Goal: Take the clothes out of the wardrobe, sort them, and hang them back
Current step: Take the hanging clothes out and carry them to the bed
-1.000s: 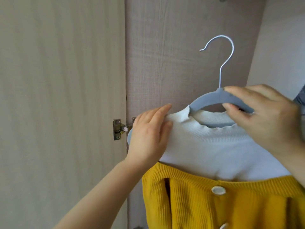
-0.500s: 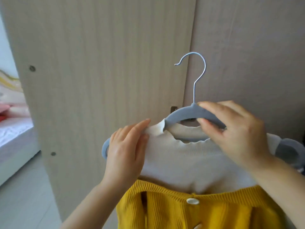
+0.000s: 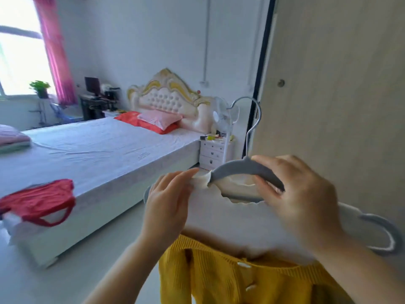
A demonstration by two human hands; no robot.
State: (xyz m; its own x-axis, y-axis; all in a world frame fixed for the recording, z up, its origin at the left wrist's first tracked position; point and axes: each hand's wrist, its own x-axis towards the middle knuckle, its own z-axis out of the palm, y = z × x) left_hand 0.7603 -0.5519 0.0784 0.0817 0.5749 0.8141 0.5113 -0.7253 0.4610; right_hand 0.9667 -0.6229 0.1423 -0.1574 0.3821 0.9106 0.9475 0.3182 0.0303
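Right hand (image 3: 300, 194) grips the grey hanger (image 3: 245, 170) just right of its hook; left hand (image 3: 168, 200) pinches the white knit top (image 3: 230, 220) at its collar, yellow buttoned knit (image 3: 219, 281) hanging below, beside the wardrobe door (image 3: 339, 106)

Place: home bedroom
Furniture: bed (image 3: 92, 150) with tufted headboard (image 3: 166, 97), red and pink pillows (image 3: 153, 120), nightstand (image 3: 213, 153), wardrobe (image 3: 339, 106)
Also: fan (image 3: 221, 117), pink curtain (image 3: 58, 53)

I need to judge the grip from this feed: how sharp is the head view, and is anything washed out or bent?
Head view: motion blur smears the right hand, the white top and the red garment; the hanger hook reads fairly sharp; the window is blown out; the wardrobe door edge leans, likely wide-angle distortion.
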